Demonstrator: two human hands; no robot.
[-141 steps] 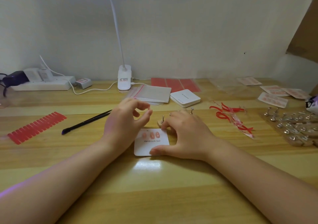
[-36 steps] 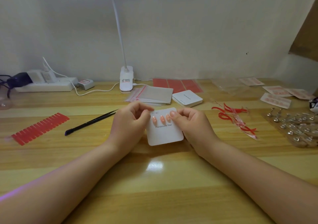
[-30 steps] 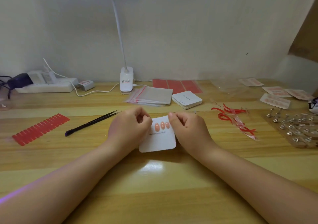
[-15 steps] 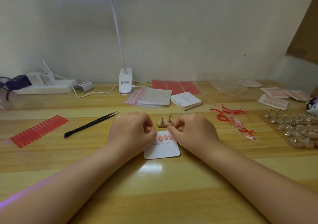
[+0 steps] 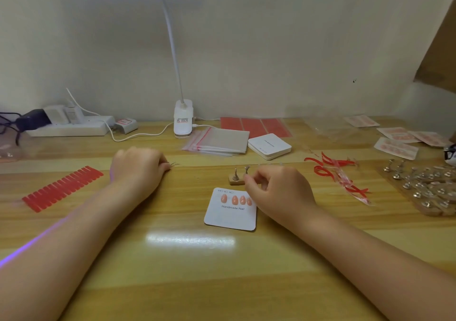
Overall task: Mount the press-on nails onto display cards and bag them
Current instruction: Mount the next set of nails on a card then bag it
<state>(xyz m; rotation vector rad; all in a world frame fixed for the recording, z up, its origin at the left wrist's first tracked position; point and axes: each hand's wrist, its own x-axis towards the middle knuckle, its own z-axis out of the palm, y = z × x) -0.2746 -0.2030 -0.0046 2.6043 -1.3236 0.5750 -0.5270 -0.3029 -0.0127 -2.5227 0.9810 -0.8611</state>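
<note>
A white display card (image 5: 230, 210) lies flat on the wooden worktop (image 5: 197, 271), near its middle, printed "Handmade Nail" under a row of four pink press-on nails (image 5: 235, 199); the small writing at its top left corner is too fine to read. Just beyond the card stands a small wooden block (image 5: 235, 181) with two metal nail stands on it. The right hand (image 5: 276, 192) rests at the card's right edge, its curled fingers pinching at the second stand, though what lies between the fingertips is hidden. The left hand (image 5: 138, 167), well apart to the left, is blurred and curled over thin tweezers (image 5: 172, 164), whose tips poke out beside it. To the far left lies one red strip of adhesive tabs (image 5: 63, 188). Farther back sit a stack of clear zip bags (image 5: 219, 141) with red seals, a white box (image 5: 269, 146), and a white clip lamp (image 5: 183, 120). Finished cards (image 5: 397, 138), about five, lie at the right.
</note>
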